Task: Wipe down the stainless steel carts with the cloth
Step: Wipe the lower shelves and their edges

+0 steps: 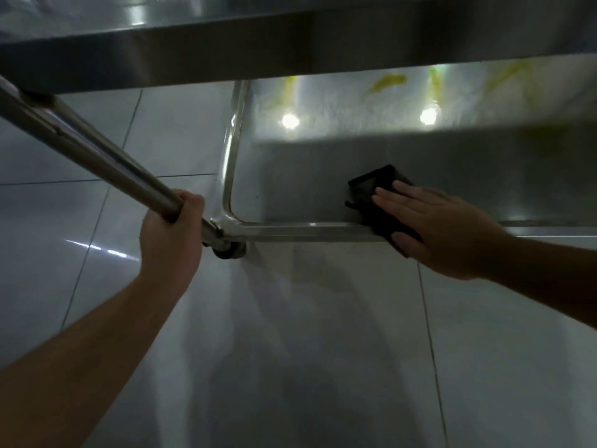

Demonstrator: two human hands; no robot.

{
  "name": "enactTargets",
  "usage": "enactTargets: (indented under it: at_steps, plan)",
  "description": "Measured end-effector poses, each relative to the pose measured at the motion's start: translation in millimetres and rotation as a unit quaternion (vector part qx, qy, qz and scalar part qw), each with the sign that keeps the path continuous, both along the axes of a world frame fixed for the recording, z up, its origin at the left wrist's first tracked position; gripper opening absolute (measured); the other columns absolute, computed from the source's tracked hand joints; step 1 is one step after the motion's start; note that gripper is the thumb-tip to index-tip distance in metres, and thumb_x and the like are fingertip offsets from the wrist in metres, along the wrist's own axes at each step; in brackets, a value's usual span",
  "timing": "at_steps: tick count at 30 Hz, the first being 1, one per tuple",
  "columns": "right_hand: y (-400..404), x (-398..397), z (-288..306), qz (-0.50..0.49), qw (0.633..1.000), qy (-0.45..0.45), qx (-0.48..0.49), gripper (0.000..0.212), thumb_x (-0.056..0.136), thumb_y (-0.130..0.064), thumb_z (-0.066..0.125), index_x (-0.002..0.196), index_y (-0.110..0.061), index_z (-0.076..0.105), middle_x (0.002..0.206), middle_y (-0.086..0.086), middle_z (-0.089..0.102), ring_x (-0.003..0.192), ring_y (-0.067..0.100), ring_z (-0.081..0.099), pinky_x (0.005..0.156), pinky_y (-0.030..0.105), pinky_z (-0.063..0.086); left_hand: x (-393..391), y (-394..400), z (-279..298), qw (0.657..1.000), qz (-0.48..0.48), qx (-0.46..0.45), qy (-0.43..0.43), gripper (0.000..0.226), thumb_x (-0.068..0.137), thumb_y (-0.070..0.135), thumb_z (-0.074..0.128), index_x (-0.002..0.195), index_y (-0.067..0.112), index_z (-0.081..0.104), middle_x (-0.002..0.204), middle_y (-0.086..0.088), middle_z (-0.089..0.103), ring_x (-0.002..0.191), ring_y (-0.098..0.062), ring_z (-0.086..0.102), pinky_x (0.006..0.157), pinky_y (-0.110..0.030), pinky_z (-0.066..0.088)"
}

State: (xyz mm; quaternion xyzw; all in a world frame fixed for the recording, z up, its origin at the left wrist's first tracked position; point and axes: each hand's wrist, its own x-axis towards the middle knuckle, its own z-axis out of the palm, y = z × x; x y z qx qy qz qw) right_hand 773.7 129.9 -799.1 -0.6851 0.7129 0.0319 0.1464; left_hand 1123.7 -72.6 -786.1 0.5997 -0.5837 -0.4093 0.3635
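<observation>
Nearest you, both forearms reach out over the pale tiled floor (323, 334). Your left hand (171, 234) has its fingers (190, 205) curled tight around the cart's steel upright post (97, 153), just above the corner where a caster wheel (230, 250) sits. Keep that grip firm; it looks like the thing stopping the cart from rolling while you push.

Your right hand (442, 227) lies flat, fingers straight and together, pressing the dark folded cloth (371, 195) down at the near edge of the lower shelf (307, 176). The cloth overlaps the raised front rim (307, 229), with your thumb on the outer side of it.

To wipe well from here, keep the palm spread so the pressure stays even across the whole cloth, and work in straight, overlapping passes along the rim before moving inward. Run the cloth into the rounded left corner, where grime would likely collect against the lip.

Farther back, the shelf's rear half is brightly lit and carries several yellow streaks (387, 84), well apart from the cloth. Those seem to be the main work left. Reach for them under the upper shelf (290, 59), which overhangs the area, and expect to need firmer, repeated strokes there. Refold the cloth to a clean face if it starts smearing yellow.
</observation>
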Motion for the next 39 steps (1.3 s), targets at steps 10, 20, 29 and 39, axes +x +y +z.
enactTargets:
  at_steps: [10, 20, 29, 39]
  plan:
    - [87.5, -91.4, 6.1, -0.149, 0.989, 0.014, 0.014, 0.065, 0.101, -0.065, 0.004, 0.161, -0.041, -0.002, 0.171, -0.013, 0.006, 0.157, 0.006, -0.004, 0.127, 0.042, 0.013, -33.9, 101.8, -20.5, 0.865, -0.341, 0.135, -0.342, 0.025, 0.095, 0.036, 0.072, 0.117, 0.037, 0.059, 0.113, 0.016, 0.062, 0.099, -0.002, 0.062, 0.076, -0.019, 0.046]
    - [30.9, -31.7, -10.6, -0.134, 0.99, -0.044, -0.024, 0.067, 0.103, -0.057, 0.009, 0.166, -0.032, 0.006, 0.173, -0.012, 0.001, 0.158, 0.014, -0.01, 0.119, 0.036, -0.005, -209.4, 122.8, 15.3, 0.842, -0.428, -0.168, -0.283, 0.042, 0.098, 0.014, 0.069, 0.138, 0.005, 0.06, 0.148, -0.012, 0.054, 0.135, -0.028, 0.051, 0.112, -0.027, 0.033]
    - [109.1, -121.9, -7.0, -0.206, 0.977, 0.015, -0.047, 0.06, 0.105, -0.047, 0.021, 0.165, -0.04, 0.016, 0.171, -0.017, 0.012, 0.16, 0.011, 0.005, 0.129, 0.046, 0.007, -241.6, 109.3, -35.4, 0.829, -0.361, -0.158, -0.396, 0.066, 0.109, 0.044, 0.043, 0.165, 0.012, 0.031, 0.175, -0.008, 0.024, 0.161, -0.028, 0.022, 0.129, -0.048, 0.023]
    - [198.1, -288.7, 5.1, -0.522, 0.849, 0.066, -0.052, 0.057, 0.108, -0.032, 0.035, 0.164, -0.023, 0.026, 0.172, 0.005, 0.022, 0.158, 0.031, 0.019, 0.125, 0.058, 0.021, -239.8, 111.0, -38.2, 0.822, -0.35, -0.207, -0.399, 0.074, 0.1, 0.051, 0.037, 0.161, 0.009, 0.038, 0.171, -0.011, 0.033, 0.157, -0.032, 0.03, 0.125, -0.052, 0.028]
